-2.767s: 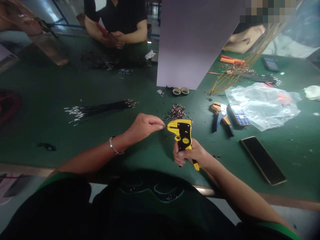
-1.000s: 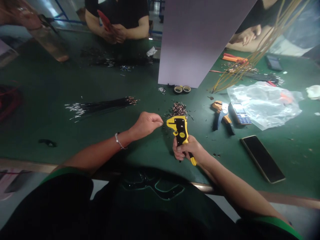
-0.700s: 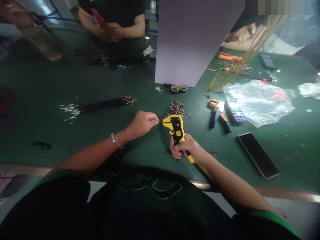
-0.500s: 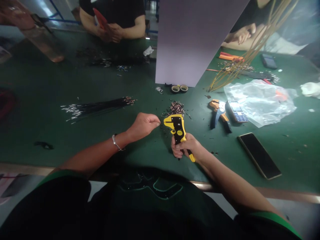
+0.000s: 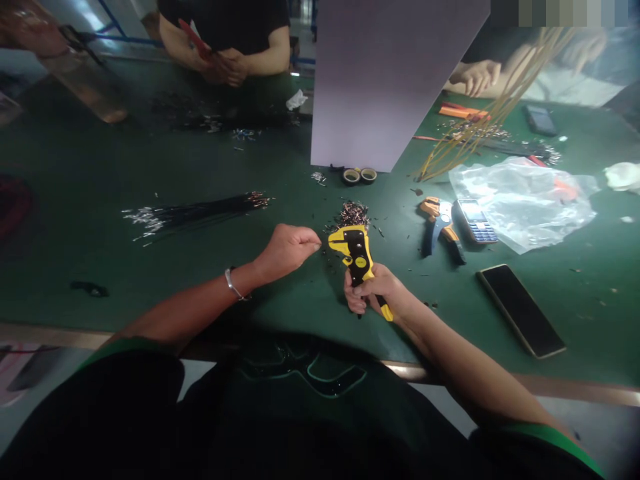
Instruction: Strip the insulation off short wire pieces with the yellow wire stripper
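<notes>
Green tabletop (image 5: 220, 170); yellow tool (image 5: 358, 254) points left, handle (image 5: 386, 311) nearward

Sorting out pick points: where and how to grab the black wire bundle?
Probably around the middle of the black wire bundle, from above on the wearer's side, closing across its length: the strands lie flat and gathered there, while the silvery ends fan out. No tie shows, so take all strands together.
</notes>
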The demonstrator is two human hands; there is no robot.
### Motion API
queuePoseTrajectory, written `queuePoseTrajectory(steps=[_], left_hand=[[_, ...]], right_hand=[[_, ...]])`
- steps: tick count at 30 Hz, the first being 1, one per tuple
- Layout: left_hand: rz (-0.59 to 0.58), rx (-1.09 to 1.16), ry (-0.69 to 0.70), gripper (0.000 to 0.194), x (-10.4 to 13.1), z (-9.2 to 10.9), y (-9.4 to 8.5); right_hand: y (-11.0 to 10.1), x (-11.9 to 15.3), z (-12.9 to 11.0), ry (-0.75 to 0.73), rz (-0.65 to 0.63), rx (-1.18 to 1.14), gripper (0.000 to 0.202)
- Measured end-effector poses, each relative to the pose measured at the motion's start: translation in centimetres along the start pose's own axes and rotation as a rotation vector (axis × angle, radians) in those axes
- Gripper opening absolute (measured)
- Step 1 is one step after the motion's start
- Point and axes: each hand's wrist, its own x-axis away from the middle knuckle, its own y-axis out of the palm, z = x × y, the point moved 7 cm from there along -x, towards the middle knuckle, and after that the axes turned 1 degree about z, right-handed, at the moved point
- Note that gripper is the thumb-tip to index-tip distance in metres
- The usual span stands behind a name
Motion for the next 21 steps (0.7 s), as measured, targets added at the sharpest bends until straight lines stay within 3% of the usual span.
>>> queuePoseTrajectory(steps=[3,6,8,14,21], left_hand=[[0.075,-0.012,-0.038,0.014,-0.6,-0.9,-1.1],[0.2,0.013,-0.096,0.012,-1.1,-1.9,-2.7],[0.184,0.037,-0.11,0.011,-1.2,-2.0,-2.8],[0.133,0.114,-0.163,0.009,-0.7,-1.7,-1.8],[0.07,0.445,-0.355,0.009,-0.5,-2.7,-0.4]], right_hand=[[-0.5,0.4,-1.2,-0.033,0.049,-0.007,0.016],[-1.7,1.3,-4.0,-0.214,0.161,-0.025,0.016],[-2.1,1.7,-5.0,-0.261,0.172,-0.026,0.016],[-1.7,0.4,-2.4,-0.104,0.089,0.032,0.02],[-1.7,-0.1,-1.8,-0.11,0.013,0.087,0.026]])
